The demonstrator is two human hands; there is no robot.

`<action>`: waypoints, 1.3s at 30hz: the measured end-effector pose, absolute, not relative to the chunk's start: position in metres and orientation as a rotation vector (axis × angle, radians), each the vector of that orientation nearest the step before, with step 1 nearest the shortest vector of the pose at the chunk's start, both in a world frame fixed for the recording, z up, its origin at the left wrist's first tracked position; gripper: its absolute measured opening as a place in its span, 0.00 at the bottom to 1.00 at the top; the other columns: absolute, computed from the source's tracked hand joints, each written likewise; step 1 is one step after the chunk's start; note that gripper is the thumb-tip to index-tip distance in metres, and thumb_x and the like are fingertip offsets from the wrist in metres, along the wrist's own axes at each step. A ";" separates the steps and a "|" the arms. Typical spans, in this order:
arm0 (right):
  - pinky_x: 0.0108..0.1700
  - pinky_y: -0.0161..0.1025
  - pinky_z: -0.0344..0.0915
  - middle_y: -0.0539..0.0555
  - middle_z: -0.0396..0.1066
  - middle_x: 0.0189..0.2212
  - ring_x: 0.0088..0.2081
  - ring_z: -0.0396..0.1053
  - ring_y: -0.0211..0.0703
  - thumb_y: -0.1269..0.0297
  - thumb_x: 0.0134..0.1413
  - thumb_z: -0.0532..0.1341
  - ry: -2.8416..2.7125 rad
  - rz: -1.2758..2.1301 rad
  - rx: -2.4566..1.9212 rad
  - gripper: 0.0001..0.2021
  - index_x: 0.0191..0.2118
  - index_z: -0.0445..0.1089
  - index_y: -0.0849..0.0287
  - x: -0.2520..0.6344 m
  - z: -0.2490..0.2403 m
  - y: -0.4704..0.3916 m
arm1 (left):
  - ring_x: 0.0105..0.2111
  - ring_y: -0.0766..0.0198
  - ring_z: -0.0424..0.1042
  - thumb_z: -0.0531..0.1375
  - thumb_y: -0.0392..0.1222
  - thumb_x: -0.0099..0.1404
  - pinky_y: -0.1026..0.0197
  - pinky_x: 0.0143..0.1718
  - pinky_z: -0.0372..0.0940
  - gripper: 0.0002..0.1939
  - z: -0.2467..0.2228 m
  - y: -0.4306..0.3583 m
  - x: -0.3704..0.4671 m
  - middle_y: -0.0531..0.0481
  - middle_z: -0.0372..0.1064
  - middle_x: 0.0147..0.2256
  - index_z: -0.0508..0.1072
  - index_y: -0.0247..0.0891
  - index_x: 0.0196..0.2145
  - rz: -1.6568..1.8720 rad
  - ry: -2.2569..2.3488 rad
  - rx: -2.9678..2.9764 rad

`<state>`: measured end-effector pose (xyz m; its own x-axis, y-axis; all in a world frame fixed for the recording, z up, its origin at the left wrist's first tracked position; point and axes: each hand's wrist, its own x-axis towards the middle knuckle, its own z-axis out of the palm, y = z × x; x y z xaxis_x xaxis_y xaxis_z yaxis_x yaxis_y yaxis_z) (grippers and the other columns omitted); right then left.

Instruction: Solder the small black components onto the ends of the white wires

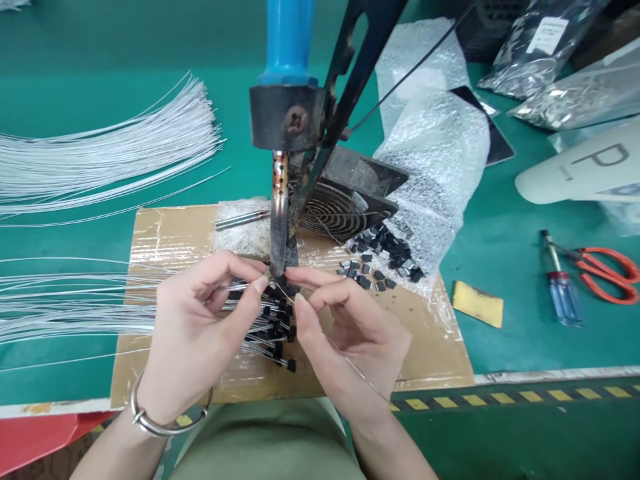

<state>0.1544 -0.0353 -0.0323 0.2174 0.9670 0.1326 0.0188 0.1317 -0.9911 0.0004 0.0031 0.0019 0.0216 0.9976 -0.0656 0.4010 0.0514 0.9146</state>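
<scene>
- Pinches a thin silvery wire (286,291) in the right hand (355,330), with fingers closed; points it away and left, on a slant, at the tip of the soldering iron (279,207).
- Grips a tiny part (273,283) at that tip in the left hand (200,327), with fingers pressed together; cannot tell its shape.
- Shows around the hands, on brown cardboard (425,353), white wires (75,300) running leftward from blocky black ends (291,365).
- Has beyond these a round-grilled fan (335,208) and crinkled bubble wrap (435,173).
- Continues as smooth green worktop (500,247) under cardboard and wrap.
</scene>
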 end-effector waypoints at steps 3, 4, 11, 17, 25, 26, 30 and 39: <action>0.55 0.44 0.78 0.55 0.85 0.47 0.49 0.83 0.46 0.76 0.61 0.66 -1.120 0.935 -1.214 0.09 0.33 0.72 0.54 0.155 -0.032 -0.035 | 0.29 0.70 0.74 0.68 0.34 0.65 0.68 0.28 0.64 0.05 0.002 0.002 0.001 0.55 0.81 0.35 0.80 0.42 0.32 0.908 1.505 1.485; 0.55 0.45 0.78 0.55 0.85 0.47 0.48 0.83 0.46 0.76 0.61 0.66 -1.121 0.931 -1.216 0.09 0.33 0.72 0.54 0.155 -0.032 -0.035 | 0.29 0.70 0.74 0.68 0.34 0.65 0.68 0.27 0.63 0.05 0.001 0.002 0.001 0.55 0.81 0.35 0.80 0.42 0.32 0.909 1.503 1.487; 0.55 0.43 0.77 0.54 0.84 0.47 0.48 0.83 0.44 0.76 0.62 0.66 -1.102 0.946 -1.219 0.10 0.33 0.72 0.54 0.154 -0.033 -0.035 | 0.28 0.69 0.73 0.68 0.36 0.65 0.65 0.25 0.59 0.04 0.001 0.001 -0.002 0.55 0.82 0.36 0.80 0.42 0.32 0.907 1.517 1.479; 0.54 0.45 0.78 0.55 0.84 0.47 0.48 0.83 0.46 0.75 0.62 0.66 -1.120 0.924 -1.222 0.09 0.34 0.72 0.54 0.154 -0.034 -0.035 | 0.28 0.68 0.73 0.67 0.35 0.65 0.66 0.26 0.61 0.04 0.000 0.002 -0.002 0.54 0.81 0.35 0.80 0.42 0.32 0.902 1.501 1.490; 0.53 0.43 0.78 0.54 0.84 0.46 0.48 0.83 0.45 0.76 0.62 0.66 -1.116 0.909 -1.209 0.09 0.34 0.74 0.54 0.152 -0.033 -0.035 | 0.29 0.67 0.74 0.68 0.37 0.66 0.65 0.25 0.60 0.03 -0.002 0.001 0.000 0.53 0.82 0.36 0.80 0.42 0.32 0.883 1.526 1.488; 0.53 0.42 0.78 0.54 0.84 0.46 0.48 0.83 0.45 0.76 0.62 0.67 -1.112 0.912 -1.206 0.09 0.34 0.74 0.54 0.152 -0.034 -0.035 | 0.29 0.68 0.74 0.68 0.37 0.66 0.65 0.25 0.60 0.04 -0.002 0.000 0.000 0.54 0.82 0.36 0.80 0.42 0.32 0.886 1.525 1.490; 0.54 0.42 0.78 0.53 0.84 0.47 0.48 0.83 0.44 0.76 0.62 0.66 -1.111 0.915 -1.196 0.09 0.34 0.74 0.54 0.153 -0.035 -0.036 | 0.29 0.68 0.75 0.69 0.37 0.65 0.66 0.25 0.62 0.03 -0.002 0.000 -0.001 0.54 0.82 0.36 0.80 0.42 0.32 0.898 1.535 1.492; 0.55 0.42 0.77 0.53 0.84 0.47 0.49 0.82 0.44 0.76 0.63 0.67 -1.105 0.931 -1.202 0.09 0.35 0.74 0.54 0.153 -0.036 -0.036 | 0.29 0.69 0.74 0.68 0.35 0.65 0.67 0.29 0.65 0.04 0.000 0.002 0.001 0.53 0.82 0.35 0.80 0.41 0.32 0.908 1.503 1.477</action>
<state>0.1531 -0.0363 -0.0355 0.2294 0.9621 0.1471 0.0187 0.1468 -0.9890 0.0006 0.0017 -0.0004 0.0266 0.9974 -0.0677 0.4044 0.0512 0.9131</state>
